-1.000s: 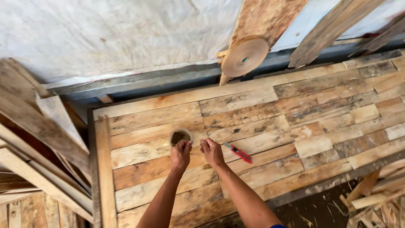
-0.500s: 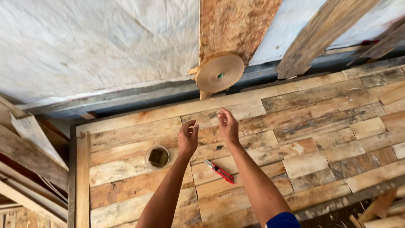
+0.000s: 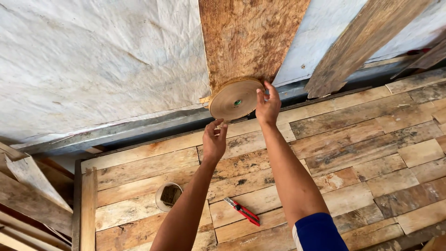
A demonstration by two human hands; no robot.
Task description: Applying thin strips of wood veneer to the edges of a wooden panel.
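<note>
1. Two bare hands reached for one thing: a flat, round, tan roll of thin wound banding [image 3: 235,99], standing on edge against a rough brown board [image 3: 251,39] that leaned on the pale sheeted wall [image 3: 93,60].
2. The right hand [image 3: 268,106] gripped the roll's right rim, fingers curled over the edge and thumb on the face. The left hand [image 3: 214,139] was partly spread just under the lower rim, fingertips touching or nearly touching it; I could not tell which.
3. By my judgement the roll would feel fairly light but firm as a disc, while its wound layers could telescope or uncoil if squeezed at the face. Holding it by opposite rims, or through the small centre hole, looked safest.
4. A loose tab at the roll's left edge might snag.
5. Below lay a table of patched, weathered wooden planks [image 3: 353,153], with a red-handled pair of pliers [image 3: 242,211] and a small round open tin [image 3: 168,196] between and beside the forearms, well apart from the roll.
6. Open room lay to the right on the planks; stacked offcut boards [image 3: 28,195] crowded the left edge.
</note>
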